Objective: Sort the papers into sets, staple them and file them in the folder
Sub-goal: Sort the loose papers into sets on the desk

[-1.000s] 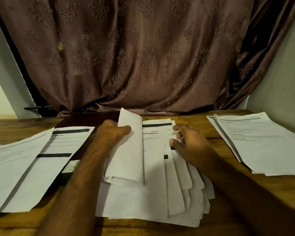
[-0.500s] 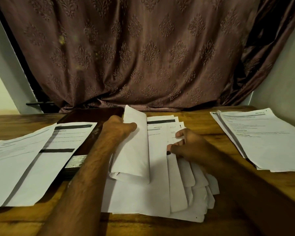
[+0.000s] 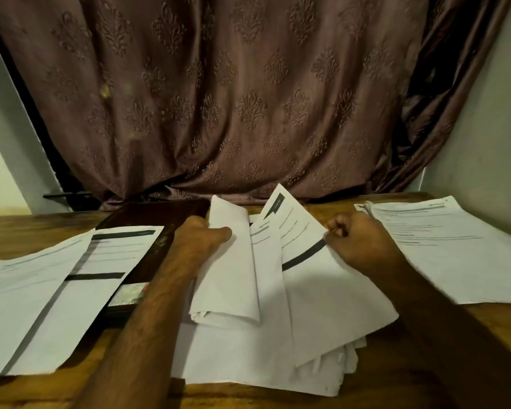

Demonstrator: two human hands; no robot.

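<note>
Wooden table (image 3: 278, 399) surface is carrying three groups of paper, with a brown patterned curtain (image 3: 233, 98) hanging behind it.

Centre: a loose pile of papers (image 3: 248, 358) is lying fanned out directly in front of the person. The left hand (image 3: 202, 240) is gripping a bundle of folded-back sheets (image 3: 230, 276) from this pile, thumb pressing on the front face and fingers curling behind, so that the bundle is standing partly upright and bending over at its lower end. The right hand (image 3: 357, 243) is pinching the right edge of a single printed sheet (image 3: 313, 278), fingers curling tight against the thumb. This sheet is tilting up off the pile, its far corner pointing toward the curtain; a black bar is running across its face.

Left: two printed sheets (image 3: 56, 296) are lying flat and overlapping, the nearer-centre one showing two black bars. Both are partly covering a dark folder (image 3: 148, 231), which is lying flat just left of the left forearm and reaching toward the curtain.

Right: a neat stack of printed pages (image 3: 455, 252) is lying flat near the wall, well apart from the central pile, just beside the right hand.
</note>
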